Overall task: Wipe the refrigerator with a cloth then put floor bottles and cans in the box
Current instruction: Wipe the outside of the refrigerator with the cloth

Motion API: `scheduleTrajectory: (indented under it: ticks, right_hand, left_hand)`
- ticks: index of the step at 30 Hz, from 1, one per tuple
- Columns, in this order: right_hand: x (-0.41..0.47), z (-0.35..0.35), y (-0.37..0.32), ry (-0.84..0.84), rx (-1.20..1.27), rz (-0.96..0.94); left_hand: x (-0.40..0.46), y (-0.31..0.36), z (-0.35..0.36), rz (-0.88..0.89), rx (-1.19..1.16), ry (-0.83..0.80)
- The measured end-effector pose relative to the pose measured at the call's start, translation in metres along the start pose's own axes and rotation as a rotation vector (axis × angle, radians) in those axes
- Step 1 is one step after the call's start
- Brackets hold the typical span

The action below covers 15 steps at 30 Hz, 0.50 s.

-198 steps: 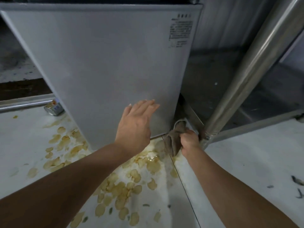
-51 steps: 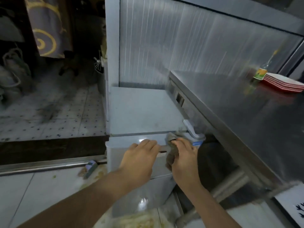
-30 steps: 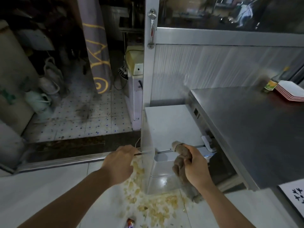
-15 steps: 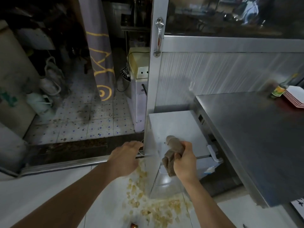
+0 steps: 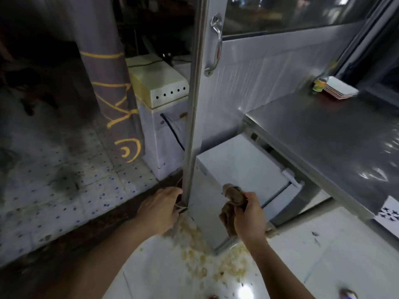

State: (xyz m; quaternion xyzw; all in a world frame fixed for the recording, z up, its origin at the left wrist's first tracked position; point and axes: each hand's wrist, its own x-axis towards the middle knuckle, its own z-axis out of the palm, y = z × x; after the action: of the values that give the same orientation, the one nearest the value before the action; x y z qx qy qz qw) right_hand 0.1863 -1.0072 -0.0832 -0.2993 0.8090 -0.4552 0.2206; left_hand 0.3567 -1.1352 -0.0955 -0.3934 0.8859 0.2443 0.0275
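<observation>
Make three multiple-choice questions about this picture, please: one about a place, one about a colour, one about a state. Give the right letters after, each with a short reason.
1. Where is the stack of plates?
A. on the metal counter, far right
B. on the floor
C. on top of the refrigerator

2. What colour is the cloth?
A. bright blue
B. brown
C. white

3. What is the right hand doing?
A. lying flat on the counter
B. hanging free
C. gripping the cloth

Answers:
1 A, the plates sit at the counter's far end beside a small bottle.
2 B, the bunched fabric looks dull brown.
3 C, the fingers curl round the cloth in front of the refrigerator.
</observation>
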Motion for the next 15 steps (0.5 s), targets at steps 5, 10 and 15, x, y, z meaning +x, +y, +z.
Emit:
scheduleTrajectory:
  ticks: [5,10,15]
  right_hand:
    - [0.003,0.035,-0.005,0.124,0.007,0.077]
    - [0.026,0.065,-0.01,0.18,0.153,0.149]
    - [0.078,0.106,0.006,0.221,0.09,0.13]
  left_hand:
    - [0.026,-0.033,-0.019,0.064,-0.004,-0.057]
    - [0.07,-0.04,-0.028,0.153,0.029,-0.097]
    - [0.123,-0.057,-0.027,0.206,0.041,-0.081]
